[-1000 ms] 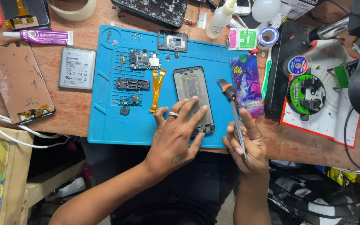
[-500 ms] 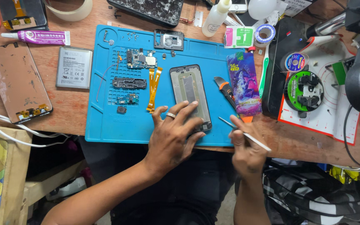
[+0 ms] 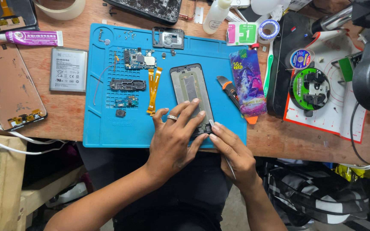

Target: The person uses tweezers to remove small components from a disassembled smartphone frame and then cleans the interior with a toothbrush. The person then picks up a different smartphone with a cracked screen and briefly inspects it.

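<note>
A stripped phone frame (image 3: 190,90) lies upright on the blue work mat (image 3: 129,128). My left hand (image 3: 177,137), a ring on one finger, presses flat on the frame's lower end. My right hand (image 3: 232,154) holds thin metal tweezers (image 3: 230,164) like a pen, their tip at the frame's lower right corner beside my left fingertips. An orange-handled knife (image 3: 228,89) rests on the mat just right of the frame.
On the mat lie a circuit board (image 3: 139,58), orange flex cables (image 3: 153,90), a camera bracket (image 3: 168,38) and small parts. A battery (image 3: 68,69), a glue tube (image 3: 26,38) and a detached screen (image 3: 8,87) sit left. A colourful packet (image 3: 247,81) and green fixture (image 3: 309,89) sit right.
My right hand put the orange-handled knife down on the mat, picked up the tweezers and moved left, bringing their tip to the frame's lower right corner. My left hand stayed on the frame.
</note>
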